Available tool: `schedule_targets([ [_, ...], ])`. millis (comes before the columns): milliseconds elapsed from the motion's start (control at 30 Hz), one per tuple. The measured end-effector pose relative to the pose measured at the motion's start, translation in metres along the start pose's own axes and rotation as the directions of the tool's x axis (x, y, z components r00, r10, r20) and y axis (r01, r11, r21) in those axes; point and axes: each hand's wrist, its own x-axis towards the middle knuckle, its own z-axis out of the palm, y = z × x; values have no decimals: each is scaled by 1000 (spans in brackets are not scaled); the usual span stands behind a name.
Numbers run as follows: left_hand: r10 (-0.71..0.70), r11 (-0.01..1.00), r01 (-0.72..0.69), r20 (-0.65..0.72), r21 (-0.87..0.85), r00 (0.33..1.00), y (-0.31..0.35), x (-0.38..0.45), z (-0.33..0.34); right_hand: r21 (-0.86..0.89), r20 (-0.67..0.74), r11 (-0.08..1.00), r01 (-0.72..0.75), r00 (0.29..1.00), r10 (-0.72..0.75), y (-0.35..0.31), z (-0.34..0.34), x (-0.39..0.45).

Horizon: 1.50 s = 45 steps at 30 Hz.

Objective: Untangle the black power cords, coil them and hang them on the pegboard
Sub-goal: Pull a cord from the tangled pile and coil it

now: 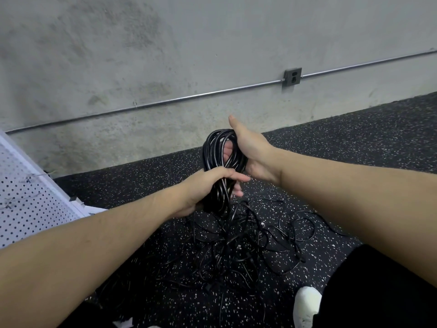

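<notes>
Both arms reach out. The right hand (250,150) holds the top of the cord coil (222,166), the left hand (208,188) squeezes its middle above the tangled cords (248,247) on the floor (354,162).

A coil (222,157) of glossy black power cord stands upright in the air above the floor, its many loops bunched into a long oval. The top of the oval arches over at about the height of the wall's foot; the lower part narrows into a tight bundle. From that bundle, loose strands drop straight down into a tangle (246,247) of thin black cords. The tangle sprawls over the dark speckled floor (354,162) in overlapping loops and curls, with a few plugs showing among them. A white pegboard (28,200) with rows of small holes leans at the left, apart from the cords, bearing a few wire hooks.
</notes>
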Motion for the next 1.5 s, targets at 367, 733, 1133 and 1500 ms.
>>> schedule_targets([
  [367, 33, 961, -97, -243, -258, 969, 10, 4, -13, -693, 360, 712, 109, 909, 211, 22, -37, 5],
  [733, 8, 958, -134, -443, -253, 896, 14, 10, -18, -882, 466, 210, 421, 842, 272, 41, -33, 10],
  [1133, -123, 992, 120, -615, -46, 779, -7, 13, -43, -845, 454, 396, 360, 874, 173, 19, -36, -3],
  [1500, -118, 966, 184, -328, 179, 937, -2, 3, -38, -628, 521, 667, 401, 853, -23, 8, -27, -4],
])
